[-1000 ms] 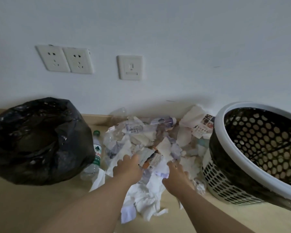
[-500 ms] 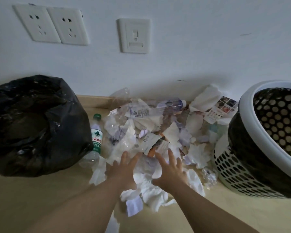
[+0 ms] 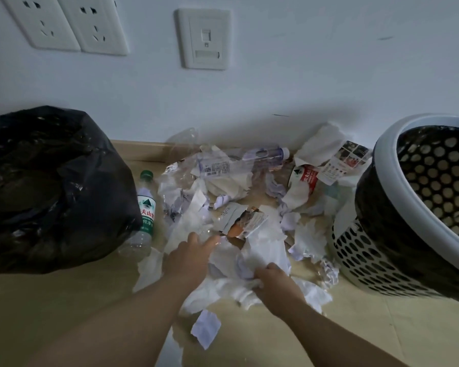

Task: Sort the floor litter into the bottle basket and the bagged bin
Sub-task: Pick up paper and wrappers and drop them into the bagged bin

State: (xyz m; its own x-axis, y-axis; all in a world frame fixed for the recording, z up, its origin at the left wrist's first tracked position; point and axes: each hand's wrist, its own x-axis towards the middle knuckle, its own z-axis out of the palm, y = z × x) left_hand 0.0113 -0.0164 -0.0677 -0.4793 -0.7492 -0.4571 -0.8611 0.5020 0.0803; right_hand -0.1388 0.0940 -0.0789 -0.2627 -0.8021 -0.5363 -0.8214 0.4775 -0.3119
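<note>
Bagged bin (image 3: 51, 186): I see it at 9 o'clock.
Water bottle (image 3: 145, 210): green cap, lying just beside the bin.
Left hand (image 3: 188, 258): grip apart, fingers on the litter pile (image 3: 231, 186).
Right hand (image 3: 273, 283): grip clamped on white tissue (image 3: 231, 290).
Bottle basket (image 3: 387, 170): 3 o'clock, tilted.

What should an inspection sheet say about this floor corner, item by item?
Surface: beige floor, with litter heaped against the wall.
Job's things: bagged bin at left; bottle basket at right; green-capped bottle lying beside the bin; clear bottle at the back of the heap.
Clutter: torn printed wrapper mid-heap, with paper scraps all around it.
Hands: left hand has its fingers stretched into the heap; right hand grips white paper.
Cables: nothing seen.
Surroundings: white wall, two sockets, one data plate.
</note>
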